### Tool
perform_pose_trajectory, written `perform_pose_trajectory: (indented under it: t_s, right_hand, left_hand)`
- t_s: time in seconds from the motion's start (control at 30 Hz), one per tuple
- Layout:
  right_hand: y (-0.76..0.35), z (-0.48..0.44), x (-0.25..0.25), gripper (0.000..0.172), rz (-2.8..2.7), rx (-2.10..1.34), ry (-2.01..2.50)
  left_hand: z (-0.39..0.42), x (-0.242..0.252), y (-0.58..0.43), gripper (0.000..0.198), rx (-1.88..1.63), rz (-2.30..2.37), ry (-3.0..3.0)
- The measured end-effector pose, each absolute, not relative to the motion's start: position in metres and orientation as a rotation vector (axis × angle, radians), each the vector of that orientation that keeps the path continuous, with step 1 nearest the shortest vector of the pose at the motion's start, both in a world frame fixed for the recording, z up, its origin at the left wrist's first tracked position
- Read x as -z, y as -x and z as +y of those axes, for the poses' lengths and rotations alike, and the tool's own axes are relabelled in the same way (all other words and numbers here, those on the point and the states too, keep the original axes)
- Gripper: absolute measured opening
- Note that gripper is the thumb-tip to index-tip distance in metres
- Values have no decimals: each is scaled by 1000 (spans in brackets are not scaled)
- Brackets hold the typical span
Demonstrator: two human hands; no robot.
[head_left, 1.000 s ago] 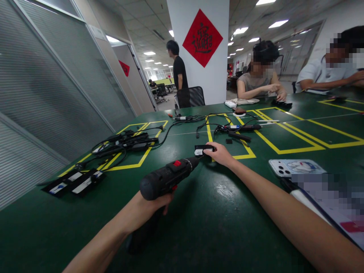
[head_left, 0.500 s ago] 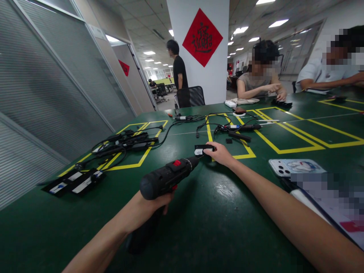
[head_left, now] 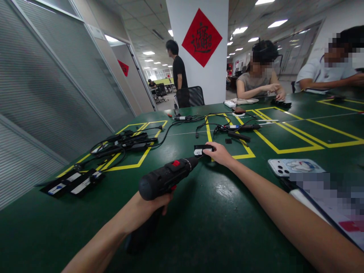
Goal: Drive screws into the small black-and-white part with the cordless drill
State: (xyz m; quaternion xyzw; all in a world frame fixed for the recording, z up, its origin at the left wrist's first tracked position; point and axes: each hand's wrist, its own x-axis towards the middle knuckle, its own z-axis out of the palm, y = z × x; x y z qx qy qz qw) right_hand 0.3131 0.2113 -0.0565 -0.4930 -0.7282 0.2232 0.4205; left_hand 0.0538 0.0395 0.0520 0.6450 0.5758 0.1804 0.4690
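My left hand (head_left: 156, 206) is wrapped round the grip of a black cordless drill (head_left: 167, 176) with red buttons. The drill points forward and right, its bit tip close by a small black piece with a white label (head_left: 199, 150). Thumb and fingers of my right hand (head_left: 217, 152) pinch this piece from its right side, just above or on the green table. Whether the bit touches the piece, I cannot make out. The lower grip and battery of the drill are in shadow.
Tangled black cables (head_left: 125, 144) lie at left, with two black labelled pieces (head_left: 87, 182) nearer me. Yellow tape (head_left: 298, 149) marks rectangles on the table (head_left: 227, 227). A pen-like tool (head_left: 241, 127) lies beyond my right hand, a phone (head_left: 295, 167) at right. Two people sit across; another stands behind.
The view shifts very slightly. Both hands, the drill and the black piece keep almost the same places.
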Motion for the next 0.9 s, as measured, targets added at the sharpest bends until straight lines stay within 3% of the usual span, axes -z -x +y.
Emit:
perform_pose_trajectory:
  t_s: [0.9]
  right_hand:
    - [-312, 212, 58, 41, -1818, -544, 1240]
  left_hand:
    - [40, -47, -51, 19, -473, 1399, -1549]
